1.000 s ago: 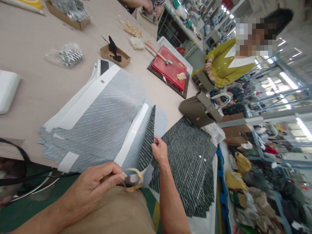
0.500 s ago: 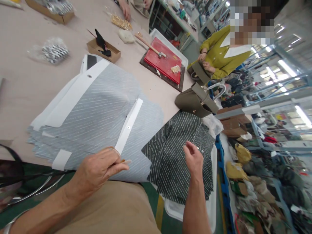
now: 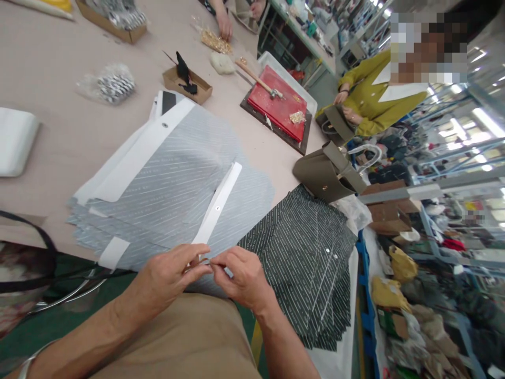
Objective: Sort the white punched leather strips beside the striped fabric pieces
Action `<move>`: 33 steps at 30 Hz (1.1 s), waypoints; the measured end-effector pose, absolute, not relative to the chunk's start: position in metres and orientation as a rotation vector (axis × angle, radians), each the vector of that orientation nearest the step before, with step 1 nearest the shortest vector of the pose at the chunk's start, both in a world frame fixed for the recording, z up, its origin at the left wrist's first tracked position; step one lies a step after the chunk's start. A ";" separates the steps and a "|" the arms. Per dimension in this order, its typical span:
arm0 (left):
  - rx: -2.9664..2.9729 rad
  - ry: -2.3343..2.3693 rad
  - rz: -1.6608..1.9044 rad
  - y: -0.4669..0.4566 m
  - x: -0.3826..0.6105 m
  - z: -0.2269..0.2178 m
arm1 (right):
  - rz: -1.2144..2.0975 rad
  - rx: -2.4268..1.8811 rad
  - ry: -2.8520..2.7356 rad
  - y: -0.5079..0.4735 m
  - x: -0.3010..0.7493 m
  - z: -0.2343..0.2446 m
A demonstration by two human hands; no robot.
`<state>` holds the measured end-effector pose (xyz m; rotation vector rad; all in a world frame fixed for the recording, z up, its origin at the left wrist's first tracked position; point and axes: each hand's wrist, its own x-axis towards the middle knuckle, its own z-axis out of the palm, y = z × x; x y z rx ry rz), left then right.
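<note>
My left hand point(image 3: 177, 271) is closed in a pinch over the near edge of the grey striped fabric pieces point(image 3: 165, 173). My right hand point(image 3: 242, 273) pinches too, its fingertips meeting the left ones. Whatever small thing sits between them is too small to make out. Just beyond the fingers lies a white strip point(image 3: 221, 202) with a small round metal fitting on it. A wider white band point(image 3: 145, 147) on the grey stack carries a similar fitting. Right of my right hand are dark striped fabric pieces point(image 3: 302, 263), with two small shiny dots on top.
An olive handbag point(image 3: 325, 171) stands beyond the dark pieces. Farther off are a red block point(image 3: 276, 100) with a hammer point(image 3: 260, 81) on it, a small cardboard box point(image 3: 201, 92) and a bag of silvery parts point(image 3: 115, 84). A person in a mustard top point(image 3: 366, 79) handles another bag.
My right hand has moved left from over the dark fabric to meet my left hand. A small brownish thing that showed at my left fingertips is now mostly hidden. The view has shifted slightly.
</note>
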<state>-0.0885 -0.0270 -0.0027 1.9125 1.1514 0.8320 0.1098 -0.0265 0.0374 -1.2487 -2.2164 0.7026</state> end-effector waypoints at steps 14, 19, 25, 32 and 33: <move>1.700 1.114 0.715 -0.023 -0.099 -0.002 | 1.363 -1.780 -0.985 0.064 0.102 -0.075; 1.639 1.136 0.684 -0.018 -0.104 -0.004 | 1.281 -1.863 -1.200 0.080 0.097 -0.084; 1.618 1.148 0.687 -0.019 -0.109 -0.009 | 0.993 -1.990 -1.780 0.092 0.090 -0.081; 1.591 1.202 0.723 -0.015 -0.117 -0.006 | 0.850 -2.271 -1.964 0.108 0.106 -0.066; 1.580 1.209 0.735 -0.014 -0.118 -0.005 | 0.877 -2.284 -1.904 0.107 0.108 -0.065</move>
